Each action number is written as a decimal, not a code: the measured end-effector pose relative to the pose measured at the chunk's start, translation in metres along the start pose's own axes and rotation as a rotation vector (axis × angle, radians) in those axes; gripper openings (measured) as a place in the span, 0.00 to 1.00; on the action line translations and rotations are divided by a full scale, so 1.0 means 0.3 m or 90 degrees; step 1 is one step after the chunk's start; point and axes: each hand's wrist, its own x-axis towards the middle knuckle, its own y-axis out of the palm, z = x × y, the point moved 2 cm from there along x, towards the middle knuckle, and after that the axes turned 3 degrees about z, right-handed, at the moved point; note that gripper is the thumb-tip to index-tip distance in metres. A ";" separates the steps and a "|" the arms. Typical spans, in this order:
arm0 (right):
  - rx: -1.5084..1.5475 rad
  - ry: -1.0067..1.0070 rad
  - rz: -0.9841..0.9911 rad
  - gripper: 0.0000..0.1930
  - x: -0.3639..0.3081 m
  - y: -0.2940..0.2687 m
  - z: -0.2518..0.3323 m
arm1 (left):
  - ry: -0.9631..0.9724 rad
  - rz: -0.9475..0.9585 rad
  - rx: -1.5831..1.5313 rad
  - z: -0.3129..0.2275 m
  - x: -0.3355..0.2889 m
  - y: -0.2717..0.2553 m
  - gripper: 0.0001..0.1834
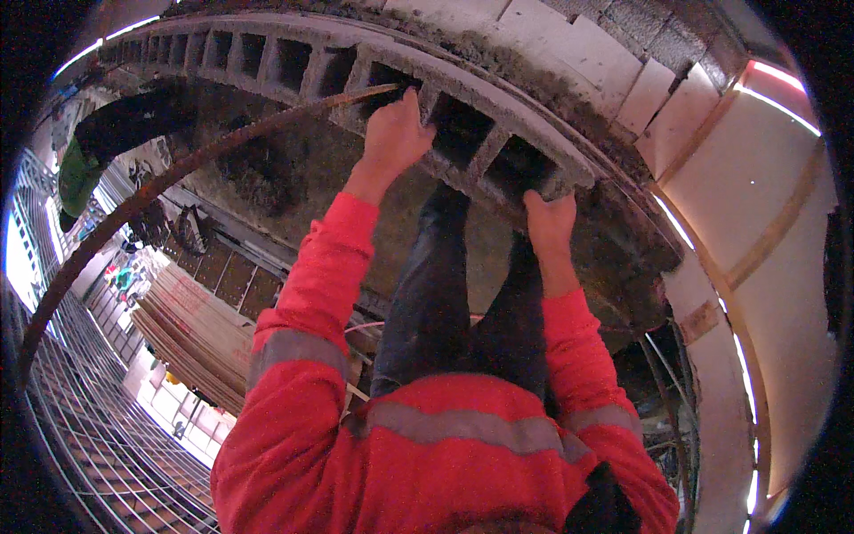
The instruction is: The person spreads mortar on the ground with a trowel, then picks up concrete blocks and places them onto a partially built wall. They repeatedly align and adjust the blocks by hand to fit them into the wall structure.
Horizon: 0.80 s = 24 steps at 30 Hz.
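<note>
A row of grey hollow concrete blocks (356,67) curves across the top of the view, dark cavities facing me. My left hand (396,133) is closed at the wall between two cavities, its fingers partly hidden. Beside its fingertips ends a long rusty rod (187,165), which runs in from the lower left; whether the hand touches it I cannot tell. Farther right, my right hand (551,218) is closed over the near edge of the end block (520,165), its fingers partly hidden in the cavity. Both my arms wear red sleeves with grey bands.
Wire mesh (107,454) stands at the lower left, near a stack of brown boards (200,325). Another person in dark and green clothing (80,165) is at the far left. Pale panels (774,294) with wooden battens rise on the right. White boards (569,40) lie beyond the blocks.
</note>
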 end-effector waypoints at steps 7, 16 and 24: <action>-0.002 0.006 0.013 0.27 0.005 0.002 -0.002 | -0.023 -0.023 -0.020 0.010 -0.015 0.022 0.36; -0.029 -0.005 -0.003 0.26 0.008 0.005 -0.041 | -0.013 -0.029 -0.030 0.021 -0.011 0.031 0.36; -0.020 -0.003 -0.006 0.25 -0.006 0.004 0.010 | -0.003 -0.052 -0.030 0.006 -0.021 0.039 0.36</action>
